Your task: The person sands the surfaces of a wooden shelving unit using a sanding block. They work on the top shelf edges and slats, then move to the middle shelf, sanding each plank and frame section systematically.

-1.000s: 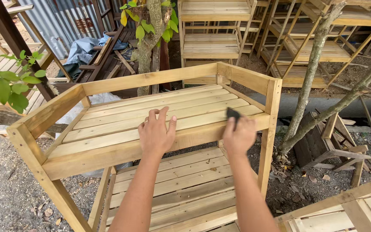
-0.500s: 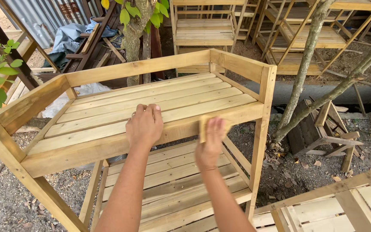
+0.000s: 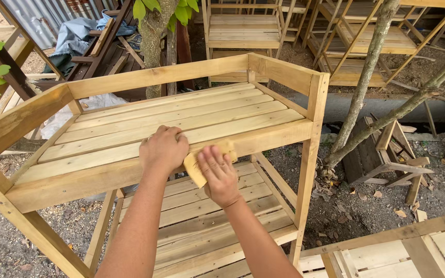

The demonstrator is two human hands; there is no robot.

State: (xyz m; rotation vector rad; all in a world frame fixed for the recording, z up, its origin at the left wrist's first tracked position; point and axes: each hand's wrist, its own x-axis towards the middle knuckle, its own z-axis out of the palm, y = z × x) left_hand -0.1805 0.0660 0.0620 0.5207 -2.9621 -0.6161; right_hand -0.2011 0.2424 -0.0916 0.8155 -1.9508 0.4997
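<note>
Currently the right hand (image 3: 218, 175) presses a tan sheet of sandpaper (image 3: 198, 166) flat against the front rail (image 3: 130, 172) of the wooden shelf unit (image 3: 145, 128); fingers are spread over the sheet, not curled around it, and the paper shows at the fingertips and to the left of the palm. Just beside it, the left hand (image 3: 164, 149) rests knuckles-up on the same rail's top edge, fingers bent over the edge, touching the near corner of the sandpaper and holding nothing. Top slatted tray (image 3: 191, 110), walled on three sides, holds nothing. Lower slatted shelf (image 3: 207, 216) sits beneath both forearms. Similar wooden racks (image 3: 243, 31) stand behind, near tree trunks (image 3: 366, 72).
</note>
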